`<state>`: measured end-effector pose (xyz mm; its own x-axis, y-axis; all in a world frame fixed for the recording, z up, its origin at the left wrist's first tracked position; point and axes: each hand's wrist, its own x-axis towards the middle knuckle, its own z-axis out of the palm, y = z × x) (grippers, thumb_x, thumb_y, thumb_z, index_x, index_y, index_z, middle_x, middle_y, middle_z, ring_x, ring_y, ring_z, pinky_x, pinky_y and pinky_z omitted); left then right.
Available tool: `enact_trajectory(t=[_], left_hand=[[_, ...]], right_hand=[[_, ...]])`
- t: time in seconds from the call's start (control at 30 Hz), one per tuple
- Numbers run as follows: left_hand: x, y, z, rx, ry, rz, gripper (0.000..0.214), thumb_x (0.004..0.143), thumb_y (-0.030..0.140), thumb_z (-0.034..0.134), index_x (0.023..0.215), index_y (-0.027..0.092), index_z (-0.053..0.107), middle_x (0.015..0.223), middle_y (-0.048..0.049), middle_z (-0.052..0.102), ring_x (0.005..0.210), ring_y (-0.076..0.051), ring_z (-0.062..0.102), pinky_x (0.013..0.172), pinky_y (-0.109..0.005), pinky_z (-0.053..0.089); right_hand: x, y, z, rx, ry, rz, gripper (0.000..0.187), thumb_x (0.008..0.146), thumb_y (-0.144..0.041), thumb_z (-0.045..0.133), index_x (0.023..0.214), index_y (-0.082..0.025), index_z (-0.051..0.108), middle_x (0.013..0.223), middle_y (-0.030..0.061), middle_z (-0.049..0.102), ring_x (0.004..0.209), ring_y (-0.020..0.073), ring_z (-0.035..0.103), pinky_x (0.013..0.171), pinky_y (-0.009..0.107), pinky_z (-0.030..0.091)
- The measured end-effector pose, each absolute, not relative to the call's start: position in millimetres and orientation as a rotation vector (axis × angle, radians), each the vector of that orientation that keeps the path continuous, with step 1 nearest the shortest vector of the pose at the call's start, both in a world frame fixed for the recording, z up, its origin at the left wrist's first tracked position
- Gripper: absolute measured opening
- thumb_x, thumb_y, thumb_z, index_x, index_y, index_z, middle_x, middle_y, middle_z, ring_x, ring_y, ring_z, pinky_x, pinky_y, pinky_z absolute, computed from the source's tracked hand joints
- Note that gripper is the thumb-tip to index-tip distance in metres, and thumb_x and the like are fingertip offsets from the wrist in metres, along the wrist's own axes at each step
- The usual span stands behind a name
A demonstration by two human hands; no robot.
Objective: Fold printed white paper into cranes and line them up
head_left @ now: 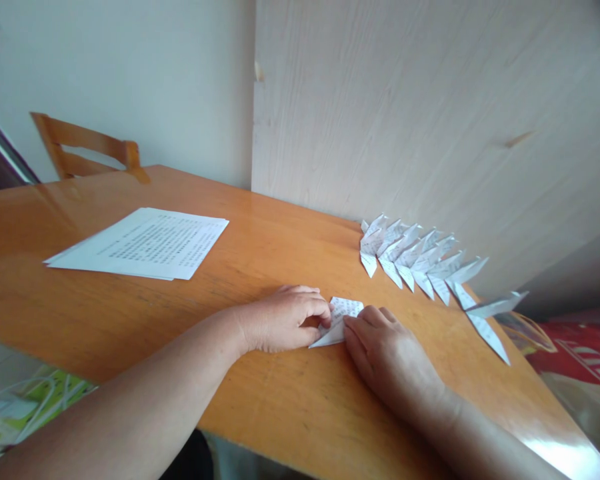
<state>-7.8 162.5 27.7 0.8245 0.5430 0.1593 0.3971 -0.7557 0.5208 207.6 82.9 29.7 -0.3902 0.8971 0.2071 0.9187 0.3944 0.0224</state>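
Note:
A small piece of printed white paper (341, 316), partly folded, lies on the orange wooden table (260, 267) between my hands. My left hand (285, 317) has its fingers curled and pinches the paper's left edge. Against the paper's lower right edge, my right hand (387, 357) lies with its fingers pressed together on the fold. A row of several finished folded paper pieces (420, 260) stretches along the table's right side, the last one (490, 320) near the table edge.
A stack of printed sheets (145, 243) lies at the table's far left. A wooden chair (87, 150) stands behind the table. A pale wood-grain panel (430, 120) rises along the table's far side. Bags (580, 360) sit on the floor at right.

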Motion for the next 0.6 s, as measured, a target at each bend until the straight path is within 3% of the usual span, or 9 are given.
enact_trajectory(t=[0.6], left_hand=[[-6.2, 161.1, 25.5, 2.544, 0.667, 0.475, 0.013, 0.086, 0.024, 0.063, 0.098, 0.025, 0.070, 0.107, -0.0027, 0.070, 0.107, -0.023, 0.064, 0.106, -0.037, 0.042]], right_hand=[[207.4, 80.8, 22.3, -1.644, -2.400, -0.105, 0.022, 0.098, -0.030, 0.049, 0.086, -0.022, 0.065, 0.085, 0.0073, 0.058, 0.082, 0.0240, 0.054, 0.072, 0.036, 0.040]])
